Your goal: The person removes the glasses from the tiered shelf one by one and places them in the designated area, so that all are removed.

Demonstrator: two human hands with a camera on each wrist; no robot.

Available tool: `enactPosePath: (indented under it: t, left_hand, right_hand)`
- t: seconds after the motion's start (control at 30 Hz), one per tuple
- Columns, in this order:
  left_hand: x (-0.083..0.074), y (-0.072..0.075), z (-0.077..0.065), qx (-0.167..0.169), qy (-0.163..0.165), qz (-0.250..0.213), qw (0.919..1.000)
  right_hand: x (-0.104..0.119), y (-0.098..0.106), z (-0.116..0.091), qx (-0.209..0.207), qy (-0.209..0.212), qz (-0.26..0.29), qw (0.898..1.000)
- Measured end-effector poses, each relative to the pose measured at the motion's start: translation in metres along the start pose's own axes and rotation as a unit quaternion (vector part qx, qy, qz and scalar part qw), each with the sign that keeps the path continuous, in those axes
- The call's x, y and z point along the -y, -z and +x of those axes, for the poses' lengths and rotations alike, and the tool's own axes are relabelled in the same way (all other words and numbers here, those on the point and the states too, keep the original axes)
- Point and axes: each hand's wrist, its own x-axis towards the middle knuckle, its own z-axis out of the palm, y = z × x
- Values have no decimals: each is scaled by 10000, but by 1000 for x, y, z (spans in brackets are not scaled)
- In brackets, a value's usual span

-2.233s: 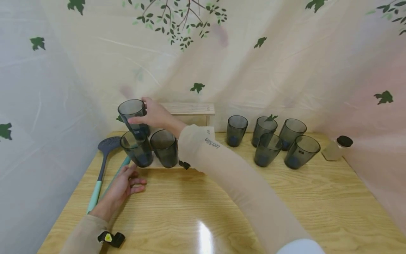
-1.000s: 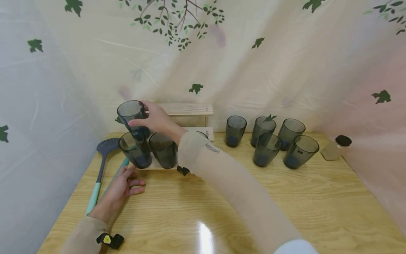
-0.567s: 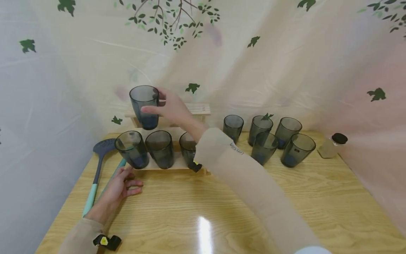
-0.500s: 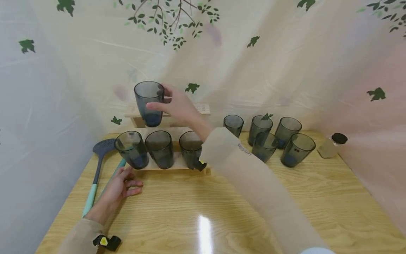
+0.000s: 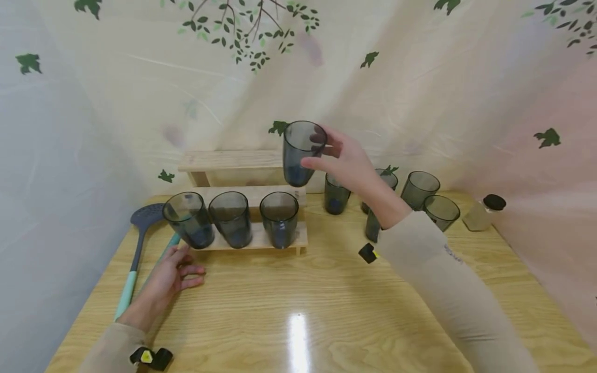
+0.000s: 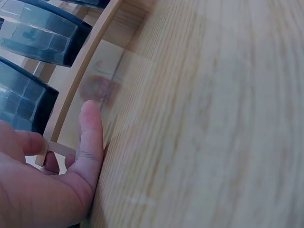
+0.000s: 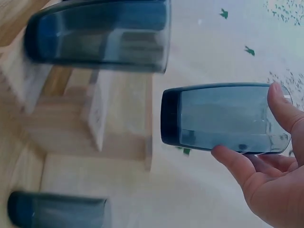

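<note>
My right hand (image 5: pixel 352 160) pinches a smoky blue-grey glass tumbler (image 5: pixel 298 155) upright between thumb and fingers. It hangs above the right end of a tiered wooden rack (image 5: pixel 247 194), overlapping the upper tier in the head view. Three matching tumblers stand in a row on the lowest tier: a left one (image 5: pixel 188 220), a middle one (image 5: pixel 230 220) and a right one (image 5: pixel 279 220). My left hand (image 5: pixel 170 272) lies at the rack's front left corner. The left wrist view has one digit against the shelf end (image 6: pixel 57 118) and fingertips (image 6: pixel 51 163) curled beneath it.
Several more tumblers (image 5: pixel 337 199) stand on the table right of the rack, partly hidden by the right arm. A small jar with a black lid (image 5: pixel 480 215) is at far right. A slotted turner (image 5: pixel 140 233) and another turquoise handle (image 5: pixel 170 246) lie at left.
The right hand has lifted a tumbler from the rack's left part and carried it rightward, uncovering the right lower-tier tumbler. The left hand stays at the rack's corner.
</note>
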Motion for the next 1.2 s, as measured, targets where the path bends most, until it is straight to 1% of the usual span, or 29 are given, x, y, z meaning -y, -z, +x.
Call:
enactPosePath:
  t: [0.1, 0.17, 0.33, 0.4, 0.47, 0.57, 0.7, 1.0, 1.2]
  left_hand:
    - [0, 1, 0, -5, 3, -9, 10000]
    - [0, 1, 0, 18, -2, -14, 10000]
    - [-2, 2, 0, -3, -10, -46, 10000]
    - [-2, 1, 0, -7, -11, -48, 10000]
    - [-2, 1, 0, -9, -17, -36, 10000]
    - [-1, 0, 0, 6, -15, 2, 10000]
    - [-1, 0, -1, -14, -12, 41, 10000]
    - [0, 1, 0, -60, -23, -18, 10000]
    - [2, 2, 1, -31, -39, -80, 10000]
  right_hand:
    - [-15, 14, -17, -215, -229, -187, 9993]
    - [-24, 20, -28, -344, -315, -266, 9986]
    - [-48, 26, -48, -451, -248, -657, 9965]
    - [-59, 25, -53, -439, -172, -766, 9959]
    - [-71, 25, -58, -438, -183, -778, 9958]
    - [-88, 23, -63, -426, -260, -739, 9960]
    - [-106, 20, -69, -370, -495, -832, 9946]
    - [-124, 7, -72, -357, -729, -873, 9929]
    - [-133, 3, -75, -358, -738, -970, 9919]
